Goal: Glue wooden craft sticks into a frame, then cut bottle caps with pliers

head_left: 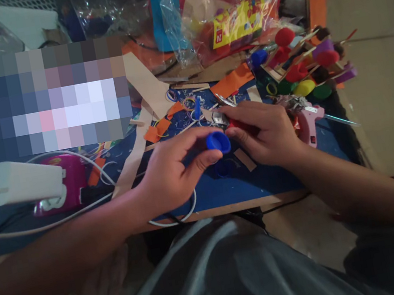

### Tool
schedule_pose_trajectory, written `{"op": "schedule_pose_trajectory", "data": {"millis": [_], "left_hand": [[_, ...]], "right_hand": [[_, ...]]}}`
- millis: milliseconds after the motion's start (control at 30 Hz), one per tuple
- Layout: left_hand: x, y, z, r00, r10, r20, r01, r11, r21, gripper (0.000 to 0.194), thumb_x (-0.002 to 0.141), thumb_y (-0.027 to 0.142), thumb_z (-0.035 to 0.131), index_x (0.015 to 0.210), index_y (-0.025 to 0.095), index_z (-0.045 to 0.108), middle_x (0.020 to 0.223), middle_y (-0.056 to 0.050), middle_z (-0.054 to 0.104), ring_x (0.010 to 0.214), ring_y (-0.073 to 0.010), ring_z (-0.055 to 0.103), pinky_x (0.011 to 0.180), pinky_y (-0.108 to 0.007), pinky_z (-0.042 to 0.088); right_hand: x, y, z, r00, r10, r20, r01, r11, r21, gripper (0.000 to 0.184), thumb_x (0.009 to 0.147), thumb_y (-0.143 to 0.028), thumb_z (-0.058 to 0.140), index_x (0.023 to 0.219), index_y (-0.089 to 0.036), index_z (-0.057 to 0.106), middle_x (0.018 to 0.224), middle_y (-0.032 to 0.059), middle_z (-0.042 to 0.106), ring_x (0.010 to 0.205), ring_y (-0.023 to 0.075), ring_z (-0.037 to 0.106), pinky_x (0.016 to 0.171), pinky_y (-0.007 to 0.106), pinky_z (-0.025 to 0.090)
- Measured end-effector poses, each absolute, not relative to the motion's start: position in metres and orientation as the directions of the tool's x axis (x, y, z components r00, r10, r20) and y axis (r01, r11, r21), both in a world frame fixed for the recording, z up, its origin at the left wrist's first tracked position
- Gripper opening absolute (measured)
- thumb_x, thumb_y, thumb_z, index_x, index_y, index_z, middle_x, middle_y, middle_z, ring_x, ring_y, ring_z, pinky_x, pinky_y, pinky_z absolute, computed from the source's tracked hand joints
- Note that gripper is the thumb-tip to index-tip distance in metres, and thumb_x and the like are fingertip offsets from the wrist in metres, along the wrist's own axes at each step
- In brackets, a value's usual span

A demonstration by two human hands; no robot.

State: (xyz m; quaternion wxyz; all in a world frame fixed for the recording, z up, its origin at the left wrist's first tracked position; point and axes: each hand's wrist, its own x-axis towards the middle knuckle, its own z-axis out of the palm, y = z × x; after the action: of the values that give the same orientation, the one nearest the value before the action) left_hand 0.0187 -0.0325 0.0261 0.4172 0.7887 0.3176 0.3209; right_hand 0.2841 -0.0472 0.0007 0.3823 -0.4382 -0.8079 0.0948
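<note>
My left hand [171, 172] pinches a blue bottle cap [218, 142] between thumb and fingertips, its hollow side facing up and toward me. Close beside it, my right hand [265, 127] is closed around a red-handled tool with a metal head [219, 119]; the fingers cover most of it, so its exact kind is unclear. The cap and the tool are close together, but I cannot tell whether they touch. Below the held cap, another blue cap [222, 169] lies on the blue table [206, 199], partly in shadow.
A pink glue gun [311, 122] lies right of my right hand. Behind it are stick-and-cap models [299, 60]. Orange strips [233, 80], rubber bands and sticks litter the middle. On the left, a white charger [22, 181] sits in a magenta power socket [74, 176], with cables trailing.
</note>
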Motion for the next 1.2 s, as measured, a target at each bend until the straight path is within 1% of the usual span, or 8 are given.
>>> {"op": "schedule_pose_trajectory", "data": {"millis": [167, 400, 500, 600, 667, 933, 1100, 1200], "left_hand": [[0.019, -0.028, 0.015, 0.461, 0.848, 0.261, 0.152, -0.365, 0.919, 0.049, 0.111, 0.058, 0.073, 0.142, 0.019, 0.075, 0.132, -0.012, 0.086, 0.116, -0.0258, 0.085, 0.104, -0.039, 0.070], [0.019, -0.018, 0.011, 0.445, 0.834, 0.326, 0.139, -0.424, 0.895, 0.040, 0.104, 0.027, 0.076, 0.142, 0.015, 0.069, 0.140, -0.014, 0.080, 0.121, -0.0227, 0.081, 0.108, -0.037, 0.068], [0.018, -0.016, 0.011, 0.546, 0.773, 0.323, 0.272, -0.529, 0.804, 0.039, 0.100, 0.034, 0.081, 0.135, 0.018, 0.074, 0.132, -0.011, 0.083, 0.115, -0.0255, 0.081, 0.104, -0.041, 0.068], [0.016, -0.015, 0.009, 0.669, 0.680, 0.302, 0.332, -0.636, 0.696, 0.038, 0.101, 0.041, 0.084, 0.131, 0.020, 0.079, 0.133, -0.012, 0.082, 0.129, -0.0311, 0.078, 0.114, -0.047, 0.064], [0.016, -0.015, 0.008, 0.696, 0.656, 0.292, 0.334, -0.656, 0.677, 0.038, 0.102, 0.043, 0.083, 0.130, 0.019, 0.080, 0.131, -0.013, 0.083, 0.134, -0.0324, 0.076, 0.120, -0.048, 0.061], [0.017, -0.014, 0.014, 0.529, 0.827, 0.191, 0.515, -0.492, 0.702, 0.043, 0.102, 0.033, 0.069, 0.142, 0.017, 0.071, 0.130, -0.011, 0.081, 0.115, -0.0276, 0.079, 0.106, -0.045, 0.064], [0.017, -0.012, 0.014, 0.575, 0.811, 0.110, 0.602, -0.510, 0.614, 0.043, 0.102, 0.035, 0.069, 0.140, 0.017, 0.071, 0.127, -0.013, 0.080, 0.122, -0.0322, 0.077, 0.109, -0.050, 0.063], [0.016, -0.011, 0.012, 0.589, 0.796, 0.137, 0.607, -0.549, 0.575, 0.040, 0.103, 0.037, 0.069, 0.138, 0.018, 0.072, 0.131, -0.015, 0.079, 0.128, -0.0337, 0.074, 0.114, -0.052, 0.060]], "right_hand": [[0.283, -0.047, 0.001, -0.244, 0.791, 0.561, 0.633, 0.568, -0.525, 0.042, 0.116, -0.052, 0.065, 0.136, -0.021, 0.084, 0.118, 0.0128, 0.091, 0.105, 0.0315, 0.088, 0.089, 0.044, 0.070], [0.285, -0.047, 0.001, -0.209, 0.806, 0.554, 0.615, 0.549, -0.566, 0.045, 0.115, -0.058, 0.064, 0.135, -0.022, 0.082, 0.127, 0.0138, 0.090, 0.118, 0.0357, 0.088, 0.102, 0.052, 0.072], [0.286, -0.047, 0.001, -0.217, 0.800, 0.559, 0.603, 0.561, -0.568, 0.042, 0.114, -0.053, 0.067, 0.136, -0.020, 0.081, 0.129, 0.0142, 0.090, 0.118, 0.0347, 0.088, 0.102, 0.050, 0.072], [0.286, -0.046, 0.000, -0.222, 0.795, 0.564, 0.603, 0.567, -0.562, 0.040, 0.113, -0.050, 0.070, 0.137, -0.019, 0.080, 0.128, 0.0138, 0.089, 0.118, 0.0339, 0.087, 0.102, 0.048, 0.071], [0.287, -0.045, -0.001, -0.226, 0.799, 0.557, 0.615, 0.561, -0.554, 0.040, 0.113, -0.049, 0.070, 0.138, -0.020, 0.078, 0.130, 0.0135, 0.088, 0.119, 0.0340, 0.086, 0.103, 0.049, 0.071], [0.289, -0.041, -0.005, -0.214, 0.854, 0.475, 0.719, 0.466, -0.515, 0.040, 0.106, -0.031, 0.069, 0.145, -0.025, 0.070, 0.133, 0.0155, 0.080, 0.124, 0.0382, 0.077, 0.112, 0.062, 0.064], [0.288, -0.041, -0.006, -0.192, 0.870, 0.454, 0.741, 0.432, -0.514, 0.045, 0.102, -0.023, 0.071, 0.147, -0.027, 0.068, 0.137, 0.0155, 0.074, 0.126, 0.0363, 0.073, 0.114, 0.062, 0.064], [0.287, -0.042, -0.005, -0.180, 0.885, 0.429, 0.738, 0.410, -0.537, 0.049, 0.101, -0.020, 0.068, 0.149, -0.030, 0.066, 0.138, 0.0143, 0.074, 0.126, 0.0350, 0.073, 0.113, 0.061, 0.065]]}}
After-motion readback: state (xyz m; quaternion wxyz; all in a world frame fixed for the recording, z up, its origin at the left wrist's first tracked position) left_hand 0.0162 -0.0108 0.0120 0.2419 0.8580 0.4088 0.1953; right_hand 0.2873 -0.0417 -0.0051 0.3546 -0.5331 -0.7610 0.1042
